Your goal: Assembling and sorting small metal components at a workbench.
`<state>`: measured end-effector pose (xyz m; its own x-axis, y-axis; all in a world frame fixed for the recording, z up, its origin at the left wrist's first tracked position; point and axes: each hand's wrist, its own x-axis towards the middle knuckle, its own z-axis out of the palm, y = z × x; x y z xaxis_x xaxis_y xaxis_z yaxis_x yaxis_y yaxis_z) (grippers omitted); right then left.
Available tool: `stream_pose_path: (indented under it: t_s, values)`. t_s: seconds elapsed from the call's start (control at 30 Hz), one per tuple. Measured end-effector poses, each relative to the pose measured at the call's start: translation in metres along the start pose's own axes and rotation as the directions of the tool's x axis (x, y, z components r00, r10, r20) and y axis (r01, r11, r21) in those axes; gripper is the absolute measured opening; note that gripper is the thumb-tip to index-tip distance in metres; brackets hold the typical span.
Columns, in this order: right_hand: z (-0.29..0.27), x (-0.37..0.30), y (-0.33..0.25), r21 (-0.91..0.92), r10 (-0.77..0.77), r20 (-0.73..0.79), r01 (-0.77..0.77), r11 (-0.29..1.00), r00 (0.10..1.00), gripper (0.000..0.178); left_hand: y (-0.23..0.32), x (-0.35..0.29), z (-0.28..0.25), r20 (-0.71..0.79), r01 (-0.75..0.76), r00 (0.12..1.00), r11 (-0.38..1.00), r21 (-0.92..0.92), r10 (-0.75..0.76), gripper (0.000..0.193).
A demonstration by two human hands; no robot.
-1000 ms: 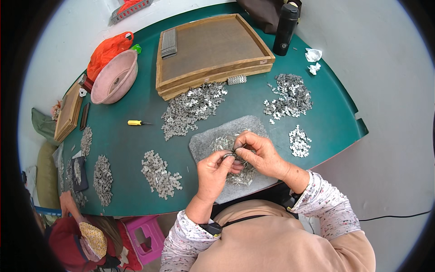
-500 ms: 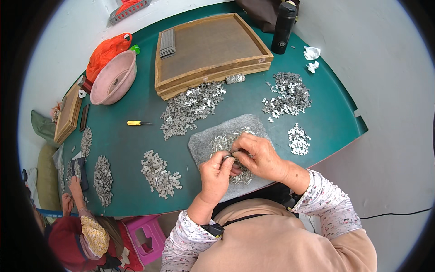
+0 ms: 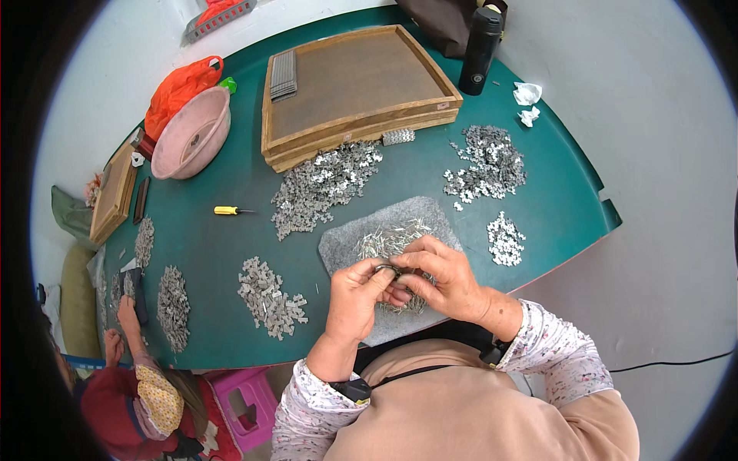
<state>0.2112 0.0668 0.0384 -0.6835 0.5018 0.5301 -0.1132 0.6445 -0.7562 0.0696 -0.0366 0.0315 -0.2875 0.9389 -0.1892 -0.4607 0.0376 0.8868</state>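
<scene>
Over the grey felt mat (image 3: 338, 244), my two hands meet in front of me. My left hand (image 3: 357, 300) is closed, pinching a small dark curved metal piece (image 3: 386, 268) between thumb and fingers. My right hand (image 3: 446, 283) is closed too, its thumb and fingertips against the right end of that piece. Fingers cover part of the piece, so its full shape is hidden. A heap of thin silvery pins (image 3: 392, 237) lies on the mat beneath and beyond my hands.
Heaps of small metal links (image 3: 327, 184) lie beyond the mat, with more links (image 3: 269, 298) to the left and others (image 3: 486, 165) to the right. A yellow screwdriver (image 3: 227, 210), wooden trays (image 3: 361, 125), pink basin (image 3: 192, 134) and black bottle (image 3: 482, 50) stand around. A co-worker's hand (image 3: 129, 311) works at far left.
My left hand has turned slightly and shifted left, so more of the dark curved piece shows. My right fingers have shifted slightly around its end.
</scene>
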Motion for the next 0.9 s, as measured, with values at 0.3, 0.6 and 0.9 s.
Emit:
stream_pose_path:
  t_s: [0.3,0.6,0.9]
  values:
    - [-0.002,-0.005,0.011,-0.125,-0.125,0.045,0.130,0.984,0.991,0.031,-0.014,-0.001,-0.002,0.044,0.070,0.997,0.992,-0.101,-0.066,0.015]
    - [-0.011,0.008,0.007,0.003,-0.016,0.102,0.016,1.000,0.995,0.022,-0.010,0.001,-0.010,0.056,0.065,0.997,0.987,-0.148,-0.058,0.014]
    - [-0.051,0.055,0.064,-0.593,0.042,0.278,0.138,0.793,0.960,0.013,-0.006,0.004,-0.014,-0.064,-0.018,0.998,0.998,-0.066,0.014,0.014]
